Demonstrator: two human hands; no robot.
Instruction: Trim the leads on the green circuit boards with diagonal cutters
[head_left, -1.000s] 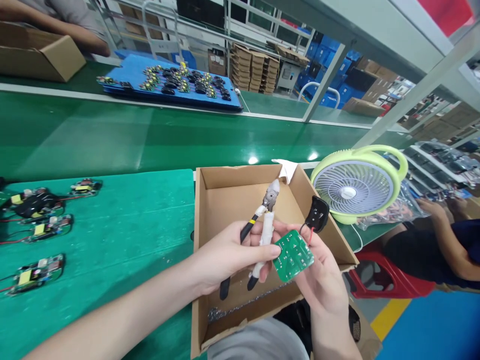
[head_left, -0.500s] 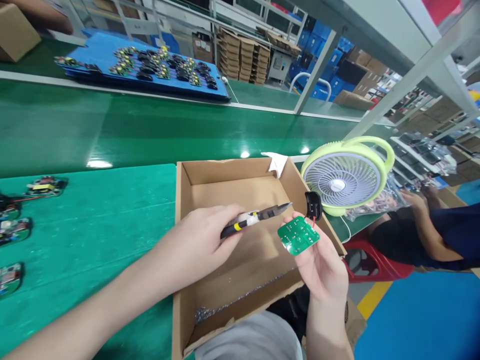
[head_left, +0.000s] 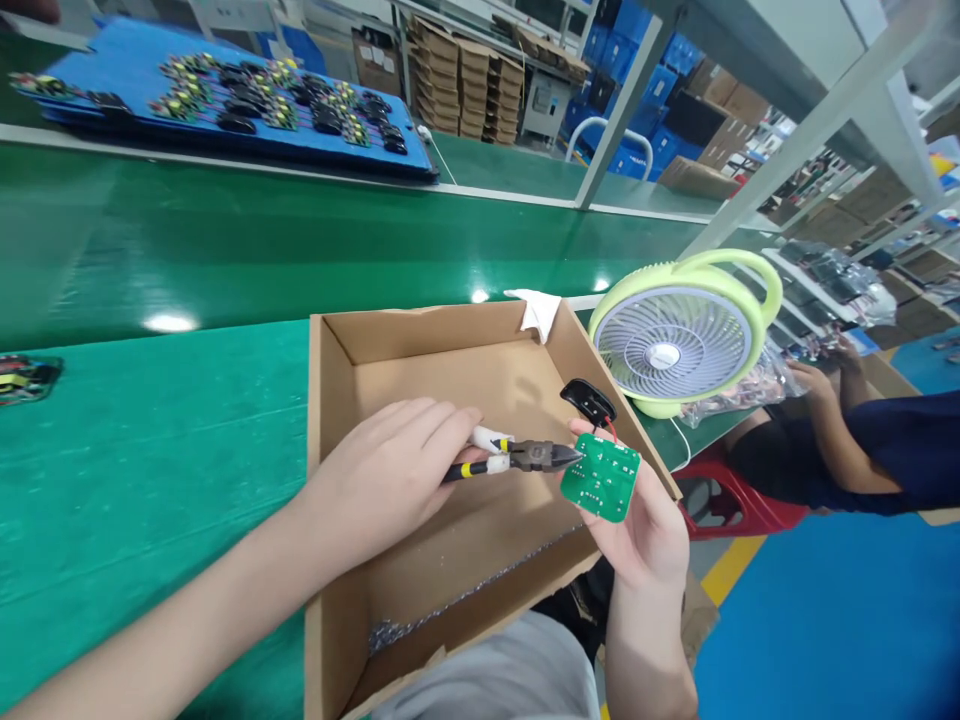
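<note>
Over cardboard box (head_left: 330,400): left hand (head_left: 390,478) clamped on handles of cutters (head_left: 529,456), tip touching green circuit board (head_left: 604,482). Right hand (head_left: 645,525) grips board from below; wired black part (head_left: 589,400) just above. Box sits on green surface (head_left: 150,450); fan (head_left: 667,345) beside it.

Cutter handles (head_left: 470,468) mostly under left hand (head_left: 379,475)

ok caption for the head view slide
Left hand points black-handled cutting pliers at a small green circuit board held in the right hand over an open cardboard box.
</note>
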